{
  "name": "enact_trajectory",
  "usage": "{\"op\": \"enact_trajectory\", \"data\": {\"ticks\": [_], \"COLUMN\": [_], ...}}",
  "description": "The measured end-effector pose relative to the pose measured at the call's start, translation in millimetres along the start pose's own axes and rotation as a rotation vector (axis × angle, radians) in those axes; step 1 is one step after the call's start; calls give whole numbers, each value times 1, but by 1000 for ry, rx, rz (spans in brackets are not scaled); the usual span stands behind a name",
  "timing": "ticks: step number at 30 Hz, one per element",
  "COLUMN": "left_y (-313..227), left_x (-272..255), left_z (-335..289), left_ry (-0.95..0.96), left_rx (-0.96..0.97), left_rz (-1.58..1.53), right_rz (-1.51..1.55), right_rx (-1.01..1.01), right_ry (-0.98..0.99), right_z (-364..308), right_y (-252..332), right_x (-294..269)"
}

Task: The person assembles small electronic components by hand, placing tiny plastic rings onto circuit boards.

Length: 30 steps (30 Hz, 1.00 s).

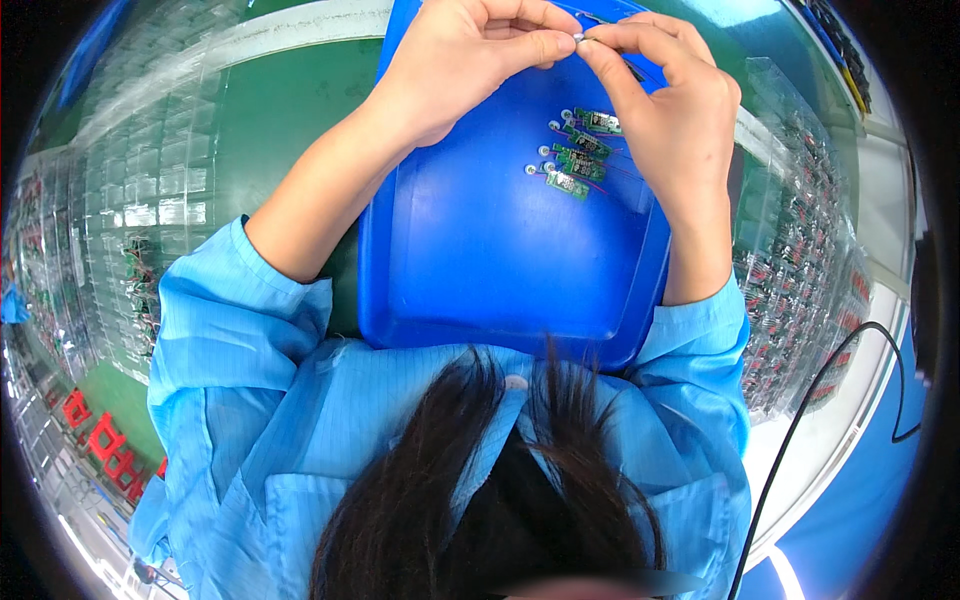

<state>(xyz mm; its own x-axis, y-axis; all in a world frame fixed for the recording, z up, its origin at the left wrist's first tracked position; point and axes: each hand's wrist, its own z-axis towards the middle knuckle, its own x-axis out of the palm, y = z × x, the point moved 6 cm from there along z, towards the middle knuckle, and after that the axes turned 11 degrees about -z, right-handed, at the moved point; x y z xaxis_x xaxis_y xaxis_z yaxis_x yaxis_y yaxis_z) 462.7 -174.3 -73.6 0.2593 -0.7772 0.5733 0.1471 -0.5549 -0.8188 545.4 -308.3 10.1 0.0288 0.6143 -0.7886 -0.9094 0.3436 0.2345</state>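
Note:
Over the far end of a blue plastic tray (480, 270), my left hand (475, 60) and my right hand (672, 90) meet fingertip to fingertip. Both are closed in a pinch on a small silvery round part (579, 38). The fingers cover most of it, so its exact kind does not show. Below my right hand, several small green circuit boards (578, 160) lie loosely in the tray. Each seems to have a small round silvery piece on thin wires at its left end. A dark, partly hidden item shows behind my right fingers.
Clear plastic blister trays (150, 200) are stacked on the green mat at left. More blister trays (800, 270), filled with small wired parts, stand at right. Red plastic pieces (105, 445) lie at lower left. A black cable (800, 420) curves down the right side.

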Motion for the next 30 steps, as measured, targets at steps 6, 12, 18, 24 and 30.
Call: {"op": "enact_trajectory", "data": {"ticks": [6,12,18,24,30], "left_y": [-9,-15,-12,-8,-1], "left_x": [6,5,-2,-8,-11], "left_z": [-2,-1,0,2,2], "left_ry": [15,272,94,101,53], "left_rx": [70,172,-112,-117,-222], "left_rz": [156,149,206,56,-33], "right_rz": [43,-11,18,293,638], "right_rx": [36,124,69,226,369], "right_ry": [18,45,58,143,394], "right_z": [8,2,0,7,-9], "right_y": [28,0,-2,9,-35], "right_x": [-16,-5,-5,-8,29]}}
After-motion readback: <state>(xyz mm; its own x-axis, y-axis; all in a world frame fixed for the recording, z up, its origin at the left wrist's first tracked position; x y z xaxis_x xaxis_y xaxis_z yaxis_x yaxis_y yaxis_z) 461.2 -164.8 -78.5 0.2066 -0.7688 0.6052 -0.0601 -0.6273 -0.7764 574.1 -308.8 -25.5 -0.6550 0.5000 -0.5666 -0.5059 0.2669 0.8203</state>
